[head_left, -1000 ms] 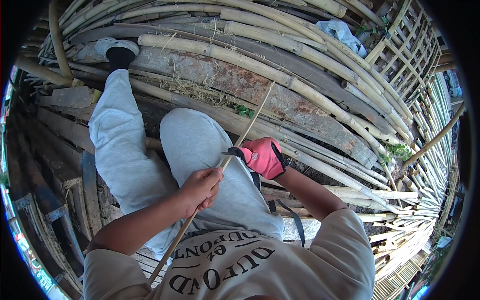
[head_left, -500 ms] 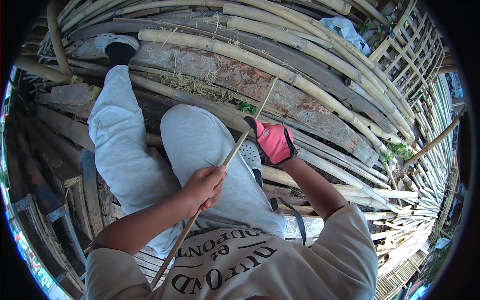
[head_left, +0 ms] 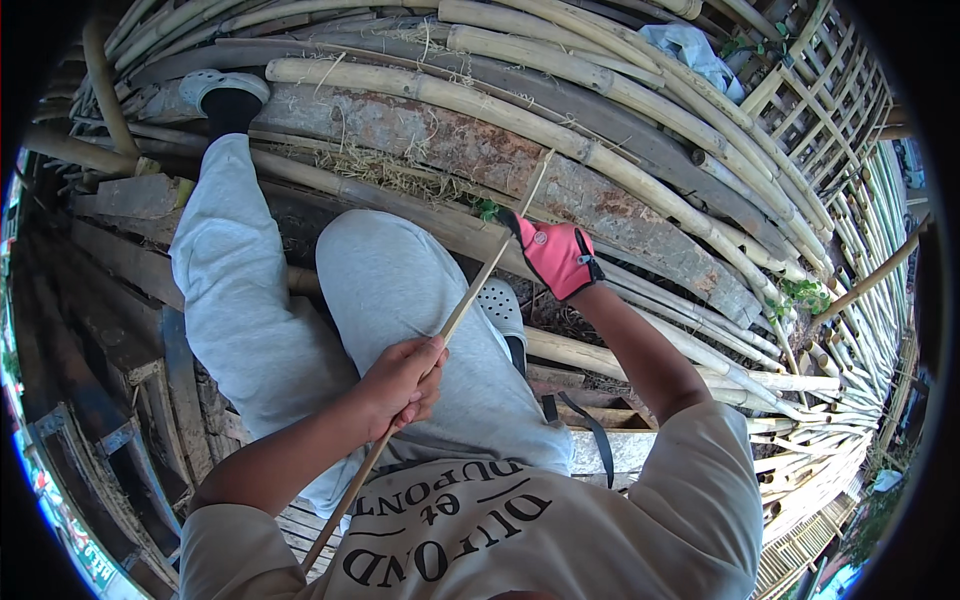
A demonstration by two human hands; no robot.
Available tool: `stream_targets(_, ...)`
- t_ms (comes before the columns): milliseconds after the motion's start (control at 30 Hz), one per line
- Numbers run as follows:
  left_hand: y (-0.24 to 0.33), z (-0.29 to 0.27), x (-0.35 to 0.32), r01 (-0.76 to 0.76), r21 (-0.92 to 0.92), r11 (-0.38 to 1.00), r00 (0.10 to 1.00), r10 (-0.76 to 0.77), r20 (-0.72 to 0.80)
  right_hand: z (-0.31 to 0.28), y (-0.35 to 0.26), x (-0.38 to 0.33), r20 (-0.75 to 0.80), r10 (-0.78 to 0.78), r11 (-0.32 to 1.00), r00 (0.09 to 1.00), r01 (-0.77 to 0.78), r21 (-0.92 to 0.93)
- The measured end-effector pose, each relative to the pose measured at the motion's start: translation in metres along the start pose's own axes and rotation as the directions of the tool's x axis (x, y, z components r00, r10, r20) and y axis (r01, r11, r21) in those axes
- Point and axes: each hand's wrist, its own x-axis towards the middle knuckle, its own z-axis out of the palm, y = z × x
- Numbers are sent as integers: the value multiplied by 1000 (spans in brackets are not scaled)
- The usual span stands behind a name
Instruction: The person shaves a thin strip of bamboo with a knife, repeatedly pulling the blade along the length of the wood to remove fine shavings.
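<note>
A long, thin bamboo strip (head_left: 484, 273) runs slantwise across my lap, from beside my waist up past my bent knee. My bare left hand (head_left: 406, 380) is closed round its middle, above my thigh. My right hand (head_left: 556, 258), in a pink glove with black trim, is closed on the strip farther up, its dark thumb lying against it. A short length of the strip sticks out beyond the glove. The right fingers are mostly hidden under the hand, so whether they also hold a tool cannot be seen.
Several bamboo poles (head_left: 600, 165) and a weathered plank (head_left: 440, 140) lie ahead of me. A bamboo lattice (head_left: 815, 100) stands at the far right, near a pale plastic bag (head_left: 695, 55). Dark wooden boards (head_left: 125, 310) are at left. A grey clog (head_left: 500, 305) shows beside my knee.
My right hand has slid a little farther up the strip, away from my body. My left hand keeps its hold in nearly the same place.
</note>
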Motion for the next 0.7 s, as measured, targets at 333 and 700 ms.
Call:
stream_targets(333,1,-6,-1,44,-60,997,999,-43,16,6,18,18,-37,-36,981,999,28,-194)
stream_targets(700,1,-9,-2,62,-128,990,997,-56,53,-2,8,21,285,-33,995,958,3,104)
